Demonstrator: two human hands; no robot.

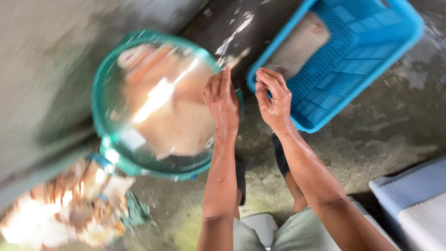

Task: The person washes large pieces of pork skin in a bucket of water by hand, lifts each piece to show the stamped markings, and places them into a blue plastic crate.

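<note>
My left hand point(222, 100) is flat with its fingers together, held over the right rim of a round green basin point(100, 116) full of water and pale, pinkish pieces. My right hand point(275, 98) is beside it, fingers curled loosely, close to the corner of a blue plastic basket point(353, 65). Neither hand holds anything that I can see. Both forearms look wet. The picture is blurred by motion.
A pale flat piece point(299, 44) lies in the blue basket. A heap of pale and orange scraps point(65, 204) sits on the wet concrete floor at the lower left. A white and light blue object point(413, 204) stands at the lower right. A grey wall runs along the left.
</note>
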